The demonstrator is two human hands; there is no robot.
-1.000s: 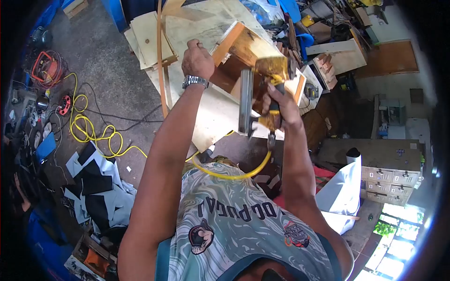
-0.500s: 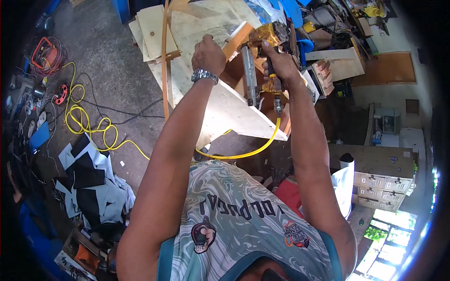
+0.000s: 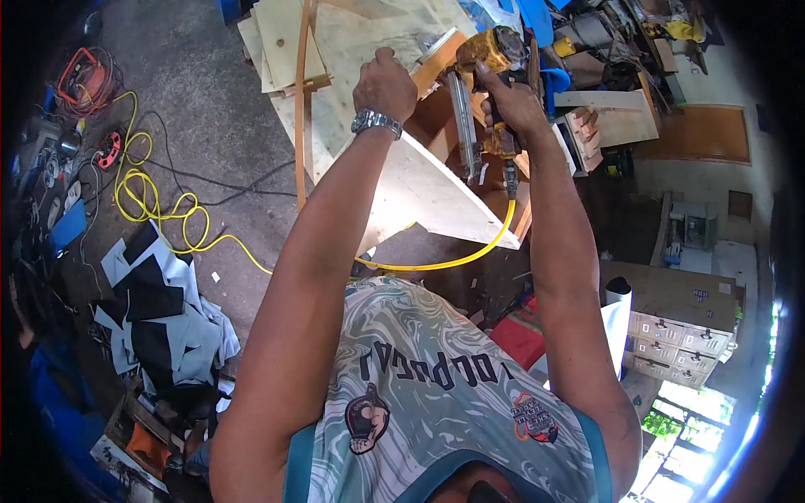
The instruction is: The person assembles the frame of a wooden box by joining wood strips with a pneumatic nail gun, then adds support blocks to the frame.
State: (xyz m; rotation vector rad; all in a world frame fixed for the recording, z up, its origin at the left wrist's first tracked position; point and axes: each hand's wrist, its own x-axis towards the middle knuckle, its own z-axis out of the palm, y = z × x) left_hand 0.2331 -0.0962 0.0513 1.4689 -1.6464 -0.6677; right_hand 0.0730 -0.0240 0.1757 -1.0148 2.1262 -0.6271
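Presently, item one: your right hand [image 3: 513, 102] keeps a closed grip on the handle of the yellow nail gun [image 3: 488, 84], its nose pressed toward the upper edge of the wooden box [image 3: 436, 126], which sits tilted on the pale plywood sheets [image 3: 352, 50] ahead of you. Item two: your left hand [image 3: 384, 84] clamps the box's top edge, just beside the gun's magazine, steadying the joint. Step in hand, by judgement: fastening that edge; the next move calls for the nose square on the seam and the left fingers kept off the firing line. Item three: the yellow air hose [image 3: 453, 261] loops from the gun's base under the box corner and could snag there. Item four: a curved wood strip [image 3: 299, 117] stands left of the box; cables and fabric scraps [image 3: 155, 310] litter the floor [image 3: 201, 117].
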